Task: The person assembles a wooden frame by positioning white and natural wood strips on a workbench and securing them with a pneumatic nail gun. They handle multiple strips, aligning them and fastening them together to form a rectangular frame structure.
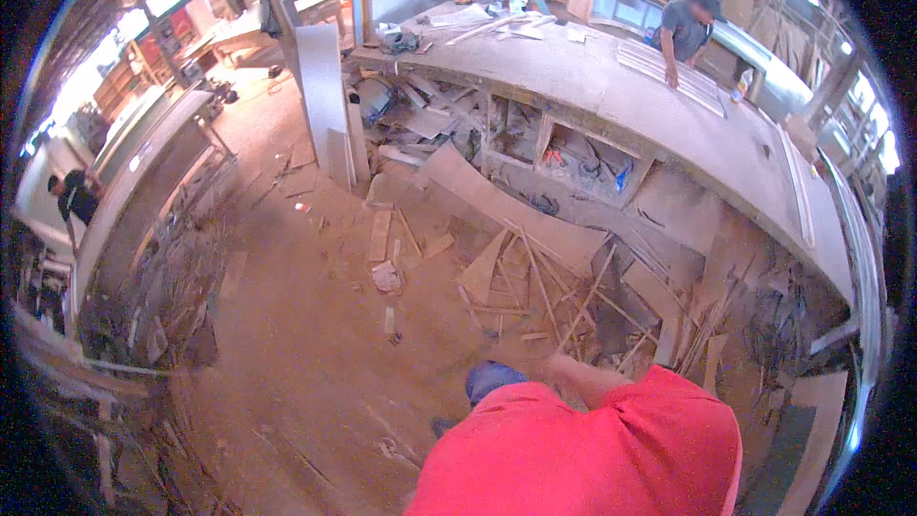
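One long workbench (573, 72) gives us our bearings in the head view. On the floor in front of it, we see our right hand (557, 364) at the end of a bare forearm that reaches out of a red sleeve (659, 411). The hand is blurred, so we cannot tell how far its fingers are open or whether they have hold of anything; our left hand is out of sight. Nearest to the right hand are thin wood strips (586, 298), lying crisscross between us and the workbench, with cut sheet pieces (482, 272) beside them. A long curved sheet (497, 196) lies along the workbench's front, just below its open compartments, where we see scraps (430, 124) heaped. At the workbench's left end stands a tall pale board (327, 96). Behind the workbench, a co-worker (683, 31) bends over it with one hand on a slatted panel (693, 91); a bottle (742, 86) stands to the panel's right. Well left of the workbench, we see another person (78, 196) leaning beside a second bench (143, 167).
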A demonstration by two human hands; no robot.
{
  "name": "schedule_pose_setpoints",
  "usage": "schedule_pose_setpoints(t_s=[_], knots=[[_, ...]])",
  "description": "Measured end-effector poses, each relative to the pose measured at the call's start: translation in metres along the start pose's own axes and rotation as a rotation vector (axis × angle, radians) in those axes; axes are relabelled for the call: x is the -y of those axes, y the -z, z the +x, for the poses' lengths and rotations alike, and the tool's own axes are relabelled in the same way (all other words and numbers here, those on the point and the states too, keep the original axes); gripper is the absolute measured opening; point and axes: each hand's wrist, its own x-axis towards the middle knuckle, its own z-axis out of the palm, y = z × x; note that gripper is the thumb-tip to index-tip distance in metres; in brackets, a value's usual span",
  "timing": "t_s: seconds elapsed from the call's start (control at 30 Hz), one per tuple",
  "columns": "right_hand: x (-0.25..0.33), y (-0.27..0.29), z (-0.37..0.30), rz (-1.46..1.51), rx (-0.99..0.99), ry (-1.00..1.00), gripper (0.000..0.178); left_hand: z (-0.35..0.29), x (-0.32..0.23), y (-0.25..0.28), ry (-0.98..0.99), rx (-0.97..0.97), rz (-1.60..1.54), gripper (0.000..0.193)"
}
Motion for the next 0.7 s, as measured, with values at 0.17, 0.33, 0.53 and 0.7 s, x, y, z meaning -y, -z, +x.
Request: schedule_pose_setpoints(t_s=[0.17, 0.33, 0.53, 0.7], knots=[[0.028, -0.052, -0.05, 0.164, 0.175, -0.249, 0.038, 0.133, -0.095, 0.104, -0.114, -0.092, -0.008, 0.046], [0.114, 0.053, 0.058, 0.058, 0.207, -0.203, 0.037, 0.2, -0.098, 0.14, -0.024, -0.06, -0.064, 0.047], [0.296, 0.259, 0.301, -0.112, 0.019, -0.017, 0.037, 0.253, -0.14, 0.16, 0.133, 0.073, -0.025, 0.048], [0.572, 0.494, 0.447, 0.2, -0.478, 0.127, 0.038, 0.333, -0.195, 0.204, 0.227, 0.076, -0.011, 0.05]])
